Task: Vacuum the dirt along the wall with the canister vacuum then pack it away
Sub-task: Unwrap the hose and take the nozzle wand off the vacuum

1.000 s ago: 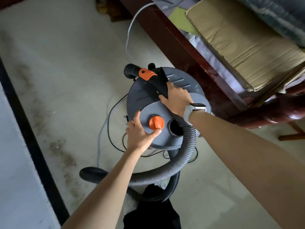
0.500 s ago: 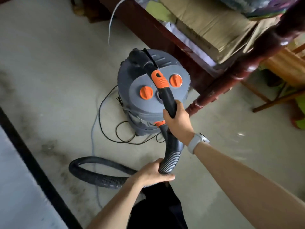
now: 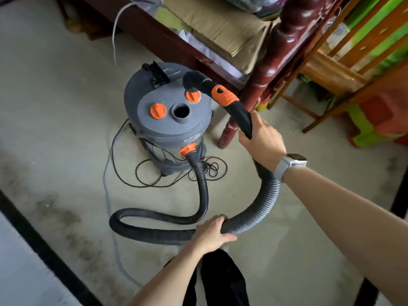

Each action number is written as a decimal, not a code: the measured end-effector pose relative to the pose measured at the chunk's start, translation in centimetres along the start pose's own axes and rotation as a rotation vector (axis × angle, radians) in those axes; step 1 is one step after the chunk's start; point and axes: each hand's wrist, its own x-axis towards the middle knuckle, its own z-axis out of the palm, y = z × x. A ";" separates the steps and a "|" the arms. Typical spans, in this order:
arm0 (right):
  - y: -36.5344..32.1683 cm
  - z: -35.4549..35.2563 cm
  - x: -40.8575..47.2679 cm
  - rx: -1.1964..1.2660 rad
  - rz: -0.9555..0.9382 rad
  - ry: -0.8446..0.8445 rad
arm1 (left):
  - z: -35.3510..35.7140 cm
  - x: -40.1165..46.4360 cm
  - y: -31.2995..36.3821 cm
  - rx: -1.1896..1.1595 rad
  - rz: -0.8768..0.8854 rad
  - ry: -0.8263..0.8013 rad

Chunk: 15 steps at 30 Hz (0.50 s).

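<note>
Head view is showing the right hand (image 3: pixel 262 142) gripping the black hose handle (image 3: pixel 231 104), which has now swung off the canister vacuum (image 3: pixel 167 129) lid to its right. The left hand (image 3: pixel 212 234) is wrapping around the hose (image 3: pixel 262 204) nearer the person than half a second ago. The floor by the wall at left looks dirty, so vacuuming is probably just starting.

Hose handle (image 3: pixel 237 111) is gripped by right hand (image 3: pixel 262 140); ribbed hose (image 3: pixel 262 208) is held by left hand (image 3: pixel 212 234). Canister vacuum (image 3: pixel 167 120) stands upright beside bedpost (image 3: pixel 269 62).
</note>
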 end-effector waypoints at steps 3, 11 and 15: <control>1.4 -5.8 2.4 -0.153 -0.126 0.032 | 0.7 2.2 7.6 -0.135 0.080 0.046; 3.9 -17.7 5.3 -0.155 -0.260 0.165 | -4.6 4.5 19.5 0.041 0.204 0.143; 5.0 -19.6 5.7 -0.100 -0.239 0.168 | -9.4 4.1 21.2 0.119 0.180 0.224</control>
